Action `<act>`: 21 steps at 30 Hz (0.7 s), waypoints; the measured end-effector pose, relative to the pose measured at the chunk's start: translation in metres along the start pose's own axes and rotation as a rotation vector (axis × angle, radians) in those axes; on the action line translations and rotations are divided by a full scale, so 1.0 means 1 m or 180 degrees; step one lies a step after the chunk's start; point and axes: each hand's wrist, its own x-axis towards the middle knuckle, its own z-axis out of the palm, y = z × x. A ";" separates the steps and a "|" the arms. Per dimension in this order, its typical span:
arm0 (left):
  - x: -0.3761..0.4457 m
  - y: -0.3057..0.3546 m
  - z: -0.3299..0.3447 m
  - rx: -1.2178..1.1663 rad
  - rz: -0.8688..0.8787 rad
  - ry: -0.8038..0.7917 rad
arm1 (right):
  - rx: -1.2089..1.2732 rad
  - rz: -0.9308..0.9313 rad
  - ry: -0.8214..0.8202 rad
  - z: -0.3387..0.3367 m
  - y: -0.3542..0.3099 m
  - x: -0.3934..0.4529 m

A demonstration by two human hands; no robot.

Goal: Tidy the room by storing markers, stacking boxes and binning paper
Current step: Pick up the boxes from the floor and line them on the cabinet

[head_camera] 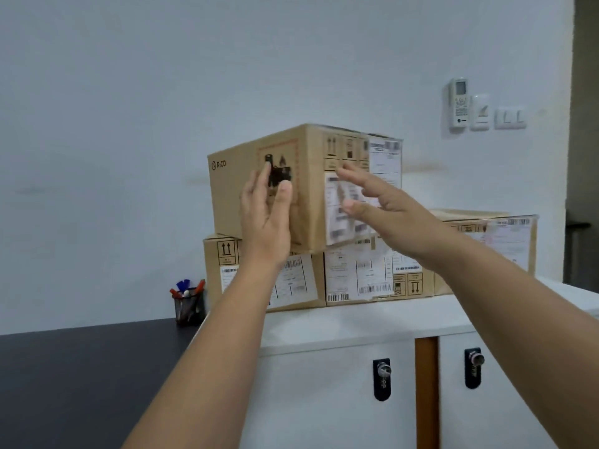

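Fingers [353, 179] of both hands spread wide, holding nothing — four boxes: top box [291, 176], three beneath; one marker cup [189, 306].

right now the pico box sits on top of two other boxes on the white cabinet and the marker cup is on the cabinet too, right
Not quite. The head view shows the marker cup on the dark table beside the white cabinet, not on it. The rest holds: the Pico box sits on top of two other boxes there.
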 end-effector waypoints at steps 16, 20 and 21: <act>0.022 -0.040 -0.074 0.0772 -0.0285 0.0522 | 0.0500 0.1046 0.0544 0.044 0.067 0.044; 0.025 -0.076 -0.096 0.0893 -0.0585 0.0576 | 0.0069 0.0989 0.0555 0.071 0.064 0.060; 0.025 -0.083 -0.098 0.0955 -0.0582 0.0546 | -0.0036 0.1015 0.0597 0.077 0.066 0.066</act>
